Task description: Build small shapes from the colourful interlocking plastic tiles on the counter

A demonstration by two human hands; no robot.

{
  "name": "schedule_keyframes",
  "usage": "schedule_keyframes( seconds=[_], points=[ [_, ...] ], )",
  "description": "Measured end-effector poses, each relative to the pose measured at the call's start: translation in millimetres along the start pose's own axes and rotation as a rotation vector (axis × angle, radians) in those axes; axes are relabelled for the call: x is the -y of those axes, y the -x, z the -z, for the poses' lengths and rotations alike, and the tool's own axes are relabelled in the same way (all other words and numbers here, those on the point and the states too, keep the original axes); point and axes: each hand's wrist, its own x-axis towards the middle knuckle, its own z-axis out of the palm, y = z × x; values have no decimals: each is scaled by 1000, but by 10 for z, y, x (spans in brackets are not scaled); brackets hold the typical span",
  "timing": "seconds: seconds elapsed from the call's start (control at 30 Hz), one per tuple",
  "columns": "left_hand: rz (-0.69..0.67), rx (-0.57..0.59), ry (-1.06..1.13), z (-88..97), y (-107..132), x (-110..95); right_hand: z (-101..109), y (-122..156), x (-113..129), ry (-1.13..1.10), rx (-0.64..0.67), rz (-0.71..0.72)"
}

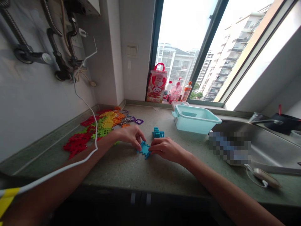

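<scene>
Low over the counter, both my hands hold blue toothed plastic building pieces (pixel 145 148) that look joined together. My left hand (pixel 131 135) pinches them from the left between thumb and fingers. From the right, my right hand (pixel 167 148) grips their edge, its fingers bent together. Just behind my right hand stands a small blue assembly (pixel 157 132) of similar pieces. To the left, beyond my left forearm, lies a heap of loose pieces: red ones (pixel 78 142), green ones (pixel 103 127), yellow ones (pixel 109 117), and some orange, grey and purple ones. My fingers hide part of the held pieces.
A light blue plastic tub (pixel 195 121) stands behind on the right, beside the metal sink (pixel 270 147). A white cable (pixel 96 131) hangs across my left forearm. Bottles (pixel 176 91) and a red bag (pixel 157 84) line the windowsill. A blurred object (pixel 230 147) lies at the sink's edge.
</scene>
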Motion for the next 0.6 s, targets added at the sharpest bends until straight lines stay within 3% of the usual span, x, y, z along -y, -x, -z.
schedule_keyframes(
  seconds=[0.43, 0.6],
  points=[
    [-11, -14, -31, -50, 2, -73, 63, -69, 32, 101, 120, 56],
    [-37, -16, -27, -76, 26, -67, 20, -100, 22, 141, 105, 89]
  ],
)
